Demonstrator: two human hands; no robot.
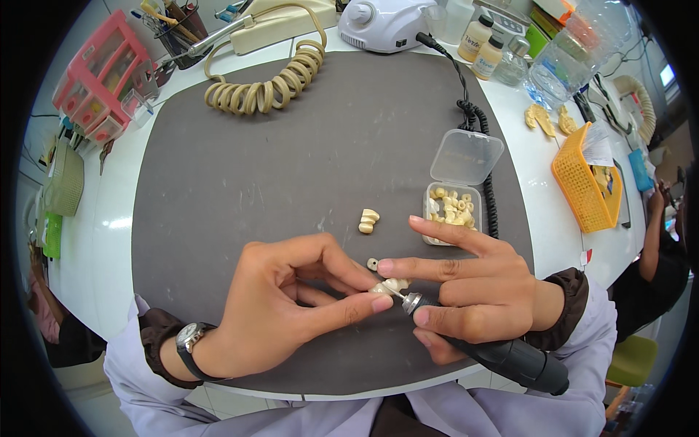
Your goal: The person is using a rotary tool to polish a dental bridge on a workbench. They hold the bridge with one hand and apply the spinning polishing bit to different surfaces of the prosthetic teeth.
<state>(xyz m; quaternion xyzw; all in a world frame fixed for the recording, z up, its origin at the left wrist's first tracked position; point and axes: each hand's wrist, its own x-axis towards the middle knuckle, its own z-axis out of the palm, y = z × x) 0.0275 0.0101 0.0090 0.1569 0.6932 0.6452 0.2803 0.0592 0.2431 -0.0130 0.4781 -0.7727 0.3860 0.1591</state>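
Between thumb and fingers, my left hand [291,298] pinches a small cream dental bridge [381,289], partly hidden by the fingertips. My right hand [473,288] is closed around a black rotary handpiece [502,358], its thin bur meeting or nearly meeting the bridge. The right index finger stretches past the work, and another finger reaches toward a clear plastic box [468,162] with its lid up, holding several tooth-coloured pieces [453,209]. On the grey mat a separate joined tooth piece [368,221] lies beyond my hands. A single small crown-like piece [373,264] sits close to my right index fingertip.
A coiled beige hose [269,87] lies at the mat's far left, and a black coiled cord [489,189] runs behind the box. A white control unit [386,25] and small bottles [477,38] stand at the back. At right is a yellow basket [582,182]; at left, pink drawers [102,80].
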